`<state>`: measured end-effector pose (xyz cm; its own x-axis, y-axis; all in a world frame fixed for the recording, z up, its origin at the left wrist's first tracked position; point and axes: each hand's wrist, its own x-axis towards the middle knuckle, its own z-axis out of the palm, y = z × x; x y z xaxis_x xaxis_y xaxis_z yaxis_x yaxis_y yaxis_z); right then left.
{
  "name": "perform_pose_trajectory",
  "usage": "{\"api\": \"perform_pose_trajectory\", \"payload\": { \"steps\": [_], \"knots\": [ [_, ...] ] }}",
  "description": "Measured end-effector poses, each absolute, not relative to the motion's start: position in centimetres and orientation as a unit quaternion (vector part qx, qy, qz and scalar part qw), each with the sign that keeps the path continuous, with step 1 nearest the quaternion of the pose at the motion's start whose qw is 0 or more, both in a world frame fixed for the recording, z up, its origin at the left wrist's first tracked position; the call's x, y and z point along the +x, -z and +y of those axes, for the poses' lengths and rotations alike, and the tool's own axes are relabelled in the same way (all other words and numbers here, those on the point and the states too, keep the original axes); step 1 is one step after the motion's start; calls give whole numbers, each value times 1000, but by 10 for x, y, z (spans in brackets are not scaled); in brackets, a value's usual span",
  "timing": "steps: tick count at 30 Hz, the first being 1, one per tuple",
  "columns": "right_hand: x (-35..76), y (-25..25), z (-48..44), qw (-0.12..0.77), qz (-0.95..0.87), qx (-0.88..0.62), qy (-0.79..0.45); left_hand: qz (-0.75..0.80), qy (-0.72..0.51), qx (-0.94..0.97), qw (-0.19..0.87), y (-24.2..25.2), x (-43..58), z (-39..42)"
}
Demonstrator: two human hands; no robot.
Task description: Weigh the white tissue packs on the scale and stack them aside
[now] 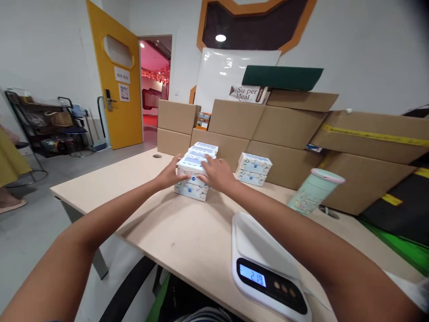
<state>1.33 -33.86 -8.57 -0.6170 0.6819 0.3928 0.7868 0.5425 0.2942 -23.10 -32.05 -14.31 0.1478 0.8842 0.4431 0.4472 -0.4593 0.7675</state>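
Both my arms reach forward over a beige table (pixel 187 237). My left hand (pixel 169 175) presses against the left side of the top tissue pack (pixel 191 166) on a stack of white patterned tissue packs (pixel 193 183). My right hand (pixel 216 173) grips the same top pack from the right, fingers curled over its edge. More packs (pixel 205 148) lie in a row behind the stack. A second stack of two packs (pixel 253 168) stands further right, untouched.
A white kitchen scale (pixel 264 264) reading 219 sits near the table's front edge. A mint-green tumbler (pixel 313 191) stands at the right. Cardboard boxes (pixel 288 129) line the back of the table. A yellow door (pixel 115 80) stands open at the left.
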Motion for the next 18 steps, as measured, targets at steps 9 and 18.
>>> {"api": "perform_pose_trajectory", "payload": {
  "steps": [9,18],
  "knots": [
    [101,105,-258,362,-809,-451,102,567,-443,678,149,210,-247,-326],
    [198,115,-127,207,-711,-666,87,632,-396,656,117,215,-242,-339]
  ]
}}
